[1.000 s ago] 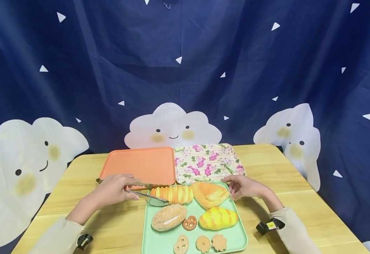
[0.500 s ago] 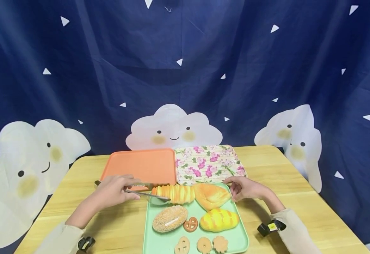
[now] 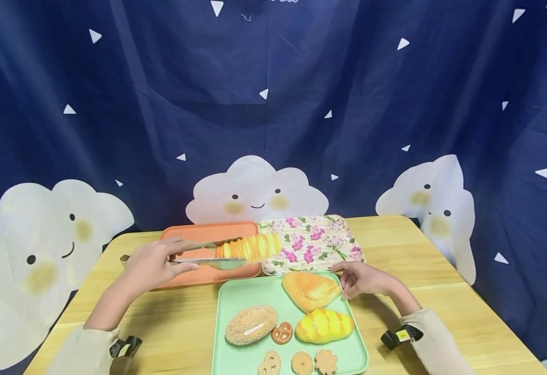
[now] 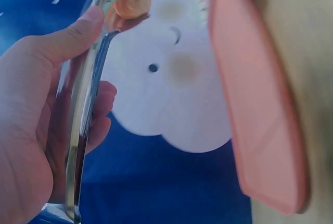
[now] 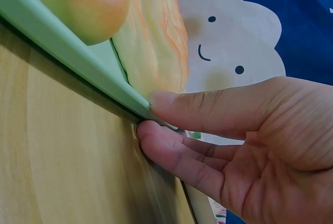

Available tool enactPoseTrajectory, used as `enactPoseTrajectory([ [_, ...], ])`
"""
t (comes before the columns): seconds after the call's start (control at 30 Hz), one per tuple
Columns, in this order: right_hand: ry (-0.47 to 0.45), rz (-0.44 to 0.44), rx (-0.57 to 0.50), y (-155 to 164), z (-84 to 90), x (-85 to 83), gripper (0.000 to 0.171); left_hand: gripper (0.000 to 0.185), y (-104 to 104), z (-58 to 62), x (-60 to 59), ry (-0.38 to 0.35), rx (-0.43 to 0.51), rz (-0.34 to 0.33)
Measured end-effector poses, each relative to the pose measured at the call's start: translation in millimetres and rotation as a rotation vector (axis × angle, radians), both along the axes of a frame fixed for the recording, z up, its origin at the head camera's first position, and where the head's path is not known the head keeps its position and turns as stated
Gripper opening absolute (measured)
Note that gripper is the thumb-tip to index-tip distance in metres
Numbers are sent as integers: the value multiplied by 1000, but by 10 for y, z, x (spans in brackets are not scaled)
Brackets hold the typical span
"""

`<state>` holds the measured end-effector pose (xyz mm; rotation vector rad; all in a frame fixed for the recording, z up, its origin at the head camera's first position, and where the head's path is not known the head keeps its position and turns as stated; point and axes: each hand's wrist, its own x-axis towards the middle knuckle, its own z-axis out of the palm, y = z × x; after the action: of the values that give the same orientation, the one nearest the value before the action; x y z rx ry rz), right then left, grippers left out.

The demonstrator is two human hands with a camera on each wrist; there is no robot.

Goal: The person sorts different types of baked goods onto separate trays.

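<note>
Toward far edge of counter (image 3: pixel 419 265), ridged bread (image 3: pixel 256 247) in air above adjoining edges of orange tray (image 3: pixel 198 276) and flowered tray (image 3: pixel 322 246), held by tongs (image 3: pixel 203 261); left hand (image 3: pixel 149 266) has fingers clamped on tongs. At far right corner of green tray (image 3: pixel 243 292), right hand (image 3: pixel 363 277) pinches rim.

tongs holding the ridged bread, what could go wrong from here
The tongs hold the ridged bread near one end, so it might tilt or slip out. In the head view it overlaps both the orange tray and the flowered tray, so if dropped it could land across their edges.
</note>
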<state>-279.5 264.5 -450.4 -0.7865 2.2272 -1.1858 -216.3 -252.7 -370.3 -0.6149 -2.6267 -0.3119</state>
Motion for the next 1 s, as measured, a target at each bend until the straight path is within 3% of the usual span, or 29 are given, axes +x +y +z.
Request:
enactPoseTrajectory([
  [0.23,-16,-3,-9,-3,-8,-8,68,46,-57,68,-278,184,-56,21],
  [0.53,-32,-7,-26,-41,-21,32,67,48,-42,-141,-609,239,-33,81],
  [0.7,-43,-2,-46,-52,-40,33,67,53,-122,-239,-635,248,-6,153],
  [1.0,-33,10,-51,-19,2,27,68,53,-532,-283,-490,180,85,263],
])
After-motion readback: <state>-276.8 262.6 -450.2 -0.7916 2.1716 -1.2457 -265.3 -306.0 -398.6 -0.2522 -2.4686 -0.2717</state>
